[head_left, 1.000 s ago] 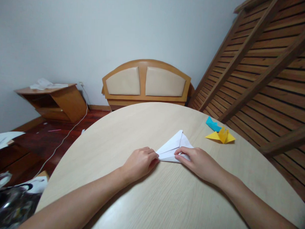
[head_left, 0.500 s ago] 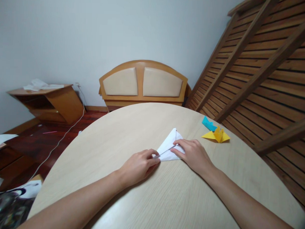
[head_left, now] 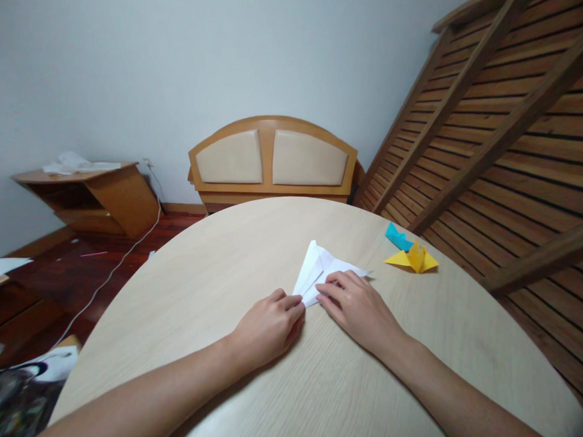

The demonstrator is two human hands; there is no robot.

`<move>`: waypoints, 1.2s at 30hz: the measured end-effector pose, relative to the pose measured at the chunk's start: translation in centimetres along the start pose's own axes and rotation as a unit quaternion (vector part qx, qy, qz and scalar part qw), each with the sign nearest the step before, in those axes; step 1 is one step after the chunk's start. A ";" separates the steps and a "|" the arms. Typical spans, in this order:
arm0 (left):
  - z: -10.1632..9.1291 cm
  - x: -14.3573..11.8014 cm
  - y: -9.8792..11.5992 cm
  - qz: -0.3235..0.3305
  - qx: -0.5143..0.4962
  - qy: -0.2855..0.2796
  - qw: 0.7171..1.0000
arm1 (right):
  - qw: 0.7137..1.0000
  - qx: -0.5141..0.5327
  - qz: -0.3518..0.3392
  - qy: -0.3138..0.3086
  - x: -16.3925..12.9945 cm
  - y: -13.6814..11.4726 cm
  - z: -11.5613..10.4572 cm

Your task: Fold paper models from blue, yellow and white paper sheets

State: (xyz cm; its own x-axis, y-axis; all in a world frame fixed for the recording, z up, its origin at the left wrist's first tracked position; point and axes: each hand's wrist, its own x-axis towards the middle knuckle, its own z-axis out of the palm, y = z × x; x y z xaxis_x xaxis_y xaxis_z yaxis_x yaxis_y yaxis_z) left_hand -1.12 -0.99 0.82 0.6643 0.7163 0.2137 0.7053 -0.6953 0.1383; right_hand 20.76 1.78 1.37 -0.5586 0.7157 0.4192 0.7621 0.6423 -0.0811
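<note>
In the head view, your landmark is the folded white paper (head_left: pixel 319 270), lying flat on the round counter (head_left: pixel 252 255), a little beyond the middle of it. Its long axis runs from the near corner by your knuckles up and away to a sharp tip at the far end, with a second flap reaching out to the right.

Your left hand (head_left: pixel 267 327) sits just on the near-left side of the paper, its fingers (head_left: pixel 292 301) curled together and pinching the paper's near corner against the counter. Your right hand (head_left: pixel 360 307) lies on the near-right side of the paper, fingers (head_left: pixel 331 289) stretched forward and loosely spread, pressing down on the lower part of the sheet. Both hands touch the paper at its near end, so the tip points away from both of them; the left hand holds the very corner, the right covers more of the surface.

Well to the right of the paper, and apart from it, rest a yellow folded piece (head_left: pixel 413 258) and, just behind that, a blue folded piece (head_left: pixel 397 236) (neither hand is near them). Beyond the counter's far edge stands a wooden headboard (head_left: pixel 273 159) against the wall.
</note>
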 end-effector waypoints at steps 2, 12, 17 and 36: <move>-0.2 -0.1 0.1 0.004 -0.027 0.015 1.000 | 0.999 0.018 -0.010 -0.025 -0.1 -0.4 0.3; -0.7 -0.2 -1.4 0.082 -0.099 0.012 0.992 | 0.997 0.063 -0.032 -0.022 -0.2 0.8 0.7; -0.7 -0.2 -2.3 0.118 -0.120 0.011 0.986 | 0.995 0.092 -0.026 -0.014 -0.2 0.9 0.9; -0.5 0.2 -3.0 0.129 -0.135 0.010 0.982 | 0.987 0.150 -0.038 -0.052 -0.7 1.6 1.7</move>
State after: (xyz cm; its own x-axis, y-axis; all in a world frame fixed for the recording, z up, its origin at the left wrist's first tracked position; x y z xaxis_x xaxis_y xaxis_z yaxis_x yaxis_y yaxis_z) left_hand -3.22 1.19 0.96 0.8054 0.5151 0.2932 0.4214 -0.8455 0.3280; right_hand 21.81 2.71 -0.55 -0.6532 0.6764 0.3403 0.5941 0.7364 -0.3236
